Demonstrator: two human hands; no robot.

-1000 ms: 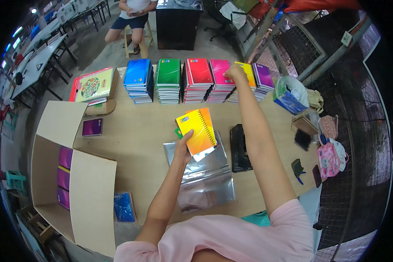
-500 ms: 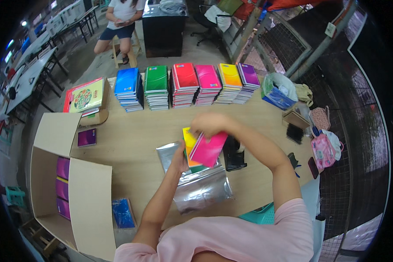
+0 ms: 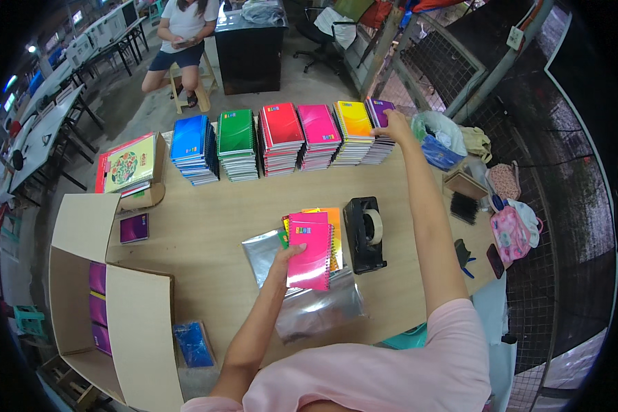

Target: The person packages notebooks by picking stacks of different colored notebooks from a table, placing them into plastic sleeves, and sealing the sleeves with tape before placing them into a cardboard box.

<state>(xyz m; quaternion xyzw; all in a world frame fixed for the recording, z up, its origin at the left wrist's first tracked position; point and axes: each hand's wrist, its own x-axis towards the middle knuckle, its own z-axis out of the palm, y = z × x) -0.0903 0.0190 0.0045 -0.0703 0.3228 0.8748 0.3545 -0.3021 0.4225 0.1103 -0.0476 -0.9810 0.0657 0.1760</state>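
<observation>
My left hand [image 3: 286, 259] holds a small fan of spiral notebooks over the table's middle, its thumb on the pink notebook [image 3: 312, 257] on top. Yellow-orange and green covers peek out behind the pink one. Beneath them lies a silver plastic sleeve [image 3: 319, 312]. With my right arm stretched far forward, my right hand [image 3: 396, 128] grips the top purple notebook [image 3: 379, 113] at the right end of the back row. That row also has stacks of blue [image 3: 189, 137], green [image 3: 235, 130], red [image 3: 280, 127], pink [image 3: 318, 127] and yellow notebooks [image 3: 354, 122].
A black tape dispenser [image 3: 365, 237] stands right of the held notebooks. At left is an open carton [image 3: 141, 329] with purple-covered packs inside; a wrapped blue pack [image 3: 194, 345] lies beside it. A brush [image 3: 464, 209] and a bag-lined bin [image 3: 441, 152] are at right. Someone sits beyond the table.
My right hand has left the held notebooks and reached forward right to the purple stack. The pink notebook now lies upright on top of the others in my left hand.
</observation>
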